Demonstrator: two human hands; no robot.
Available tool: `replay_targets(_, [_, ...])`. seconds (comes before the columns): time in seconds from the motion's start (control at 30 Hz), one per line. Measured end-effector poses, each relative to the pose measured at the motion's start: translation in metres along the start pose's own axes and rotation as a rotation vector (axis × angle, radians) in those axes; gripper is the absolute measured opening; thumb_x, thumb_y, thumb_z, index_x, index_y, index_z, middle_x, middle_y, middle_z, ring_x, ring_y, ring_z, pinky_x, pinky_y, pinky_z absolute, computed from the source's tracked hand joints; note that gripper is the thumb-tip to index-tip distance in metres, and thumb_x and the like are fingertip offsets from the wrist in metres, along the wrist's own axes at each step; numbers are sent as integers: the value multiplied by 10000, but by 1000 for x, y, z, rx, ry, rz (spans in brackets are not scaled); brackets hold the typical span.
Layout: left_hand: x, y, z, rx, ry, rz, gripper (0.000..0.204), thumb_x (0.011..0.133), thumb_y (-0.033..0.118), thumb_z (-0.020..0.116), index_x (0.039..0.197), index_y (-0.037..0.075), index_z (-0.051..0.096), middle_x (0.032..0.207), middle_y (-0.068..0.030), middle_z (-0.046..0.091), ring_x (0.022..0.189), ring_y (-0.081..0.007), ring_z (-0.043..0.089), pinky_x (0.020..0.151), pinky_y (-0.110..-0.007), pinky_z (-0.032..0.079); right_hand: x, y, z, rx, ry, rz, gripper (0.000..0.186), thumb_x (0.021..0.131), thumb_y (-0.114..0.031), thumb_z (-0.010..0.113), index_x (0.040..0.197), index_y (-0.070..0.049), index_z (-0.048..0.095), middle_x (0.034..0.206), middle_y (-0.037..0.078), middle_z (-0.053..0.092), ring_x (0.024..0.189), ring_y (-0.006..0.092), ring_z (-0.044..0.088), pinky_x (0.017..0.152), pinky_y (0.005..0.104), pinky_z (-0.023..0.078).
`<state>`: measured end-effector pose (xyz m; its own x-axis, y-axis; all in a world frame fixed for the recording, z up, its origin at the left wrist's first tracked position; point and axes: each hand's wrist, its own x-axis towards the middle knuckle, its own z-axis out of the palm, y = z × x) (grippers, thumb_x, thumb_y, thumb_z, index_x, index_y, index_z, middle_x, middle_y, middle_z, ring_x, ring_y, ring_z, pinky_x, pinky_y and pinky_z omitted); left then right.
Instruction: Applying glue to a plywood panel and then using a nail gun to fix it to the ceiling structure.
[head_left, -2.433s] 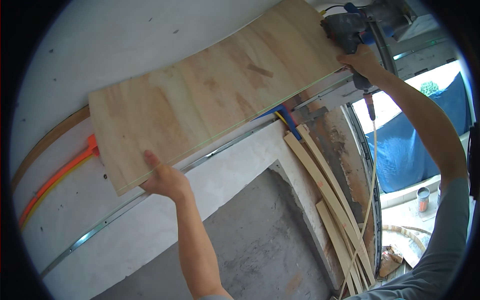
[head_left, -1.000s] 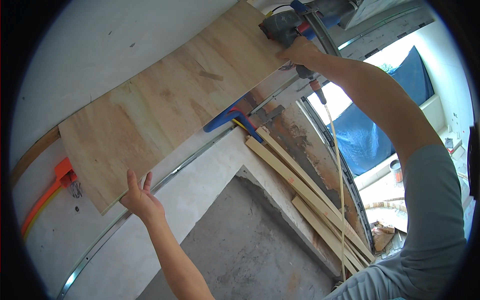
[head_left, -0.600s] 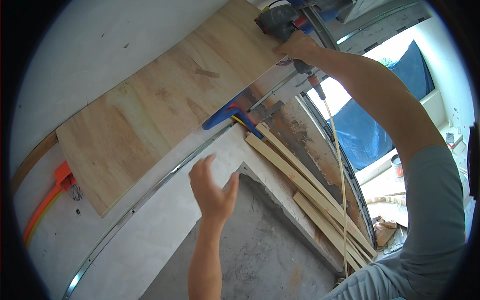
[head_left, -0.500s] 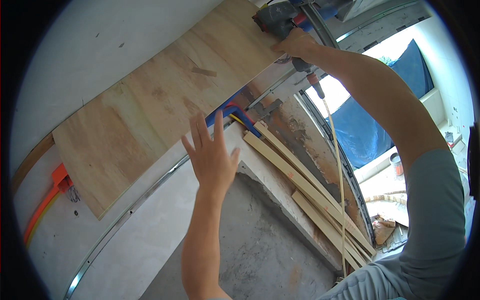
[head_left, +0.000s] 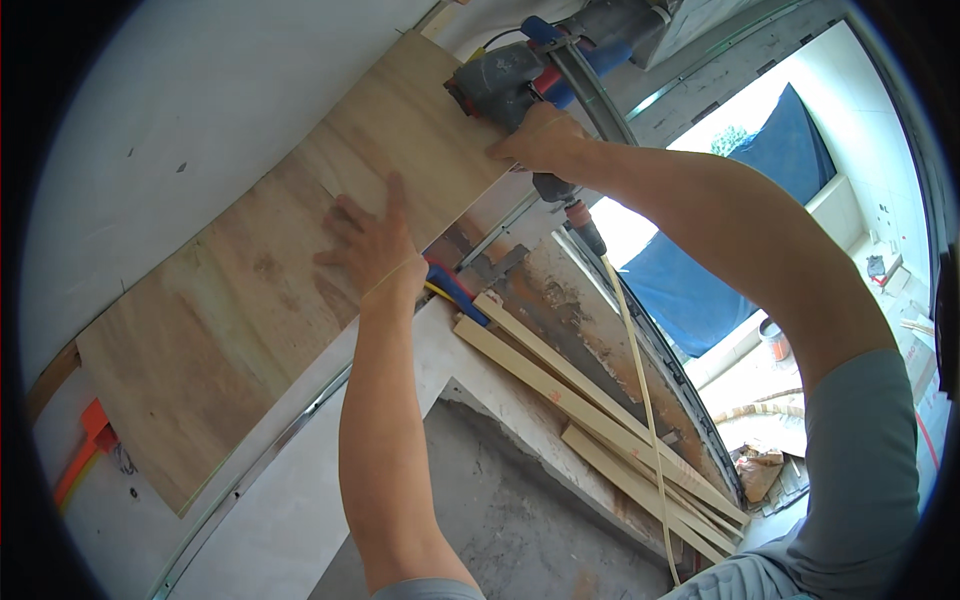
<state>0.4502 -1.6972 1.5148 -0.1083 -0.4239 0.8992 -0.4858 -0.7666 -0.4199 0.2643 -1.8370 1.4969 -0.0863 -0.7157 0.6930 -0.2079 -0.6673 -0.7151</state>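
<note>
One long, pale-brown plywood panel (head_left: 240, 320) is spanning the left side.
Left hand (head_left: 380, 245) is spreading wide over its middle; right hand (head_left: 546, 140) is gripping a dark-grey nail gun (head_left: 500, 84) at its far end.

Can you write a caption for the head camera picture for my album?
Left hand spread against a wooden board, right hand gripping a nail gun.

No readable text; red marks (head_left: 557, 397) on wooden strip (head_left: 512, 364) illegible.
</note>
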Motion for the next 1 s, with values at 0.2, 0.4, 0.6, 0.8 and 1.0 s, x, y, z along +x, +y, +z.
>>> replay_targets(0.2, [2,-2,4,0,38,70,986,792,271,745,1563,348,134,1536,-354,228,1384,-550,304,921,-761,384,-8,0,-18,-66,53,-17,642,664,-507,796,953,62,719,777,131,725,749,231,728,759,337,574])
replay_targets(0.4, [2,3,12,16,33,66,1013,788,282,748,1569,345,105,1530,-341,252,1377,-516,347,949,-719,404,-7,-5,-13,-157,21,41,603,708,-456,752,1072,22,697,1019,163,719,934,287,716,823,379,566])
replay_targets(0.6, [5,5,16,43,26,57,1026,792,299,742,1567,344,70,1538,-337,235,1372,-513,361,971,-702,402,-8,-3,-9,-174,7,70,549,728,-407,726,1120,-24,691,1063,126,723,961,289,714,835,378,567])
replay_targets(0.8, [6,2,17,39,-12,65,1048,789,304,756,1565,353,54,1537,-333,227,1395,-504,318,957,-699,420,-3,3,-8,-115,-37,-13,556,740,-414,720,1097,10,684,1026,163,720,946,297,714,829,396,567])
replay_targets(1.0, [9,5,10,34,-2,71,1062,773,302,775,1563,343,66,1539,-328,234,1396,-505,316,957,-699,424,-4,7,-17,-108,-59,-34,545,738,-418,720,1053,26,692,1006,165,722,942,302,716,821,394,570])
